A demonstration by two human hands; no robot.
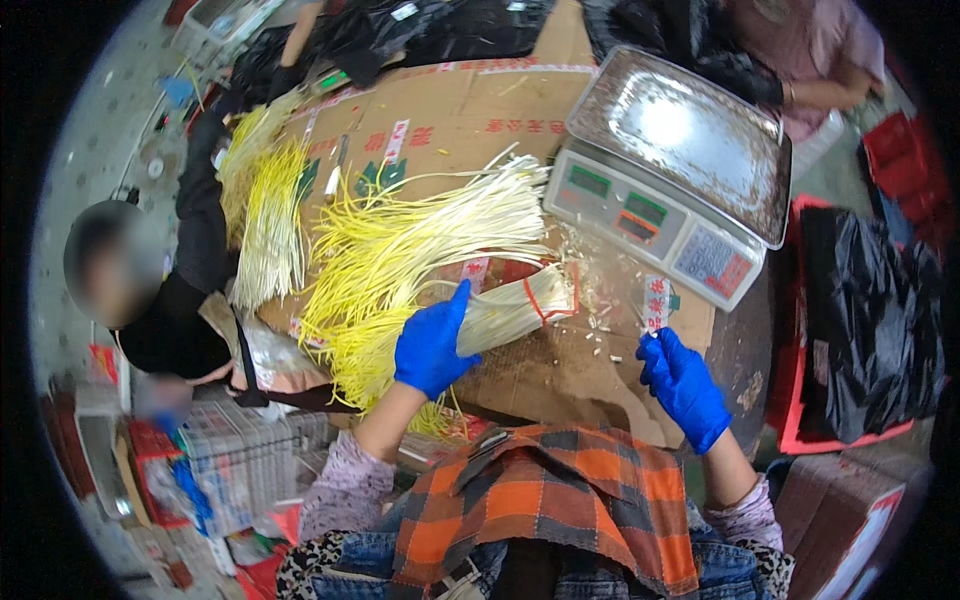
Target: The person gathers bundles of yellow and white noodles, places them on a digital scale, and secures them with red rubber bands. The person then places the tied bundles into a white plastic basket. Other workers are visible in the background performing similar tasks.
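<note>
My left hand [435, 345], in a blue glove, is closed around a bundle of pale yellow chives [495, 315]. A red band [534, 301] circles the bundle near its white cut ends, which point right. Their yellow tips spread out at the left. My right hand [679, 386], also gloved in blue, is off to the right over the cardboard edge. Its fingers are curled together at a small pale bit; what this is cannot be made out. Beyond my left hand lies a large loose pile of yellow chives [427, 232] with white stems towards the scale.
A digital scale [645, 217] with a metal tray [682, 135] stands at the back right. Trimmed bits [596, 322] litter the cardboard [465, 112]. More chives [274, 225] lie left, beside a person in black. Another person is at the top right. A black-lined red crate [791, 420] is right.
</note>
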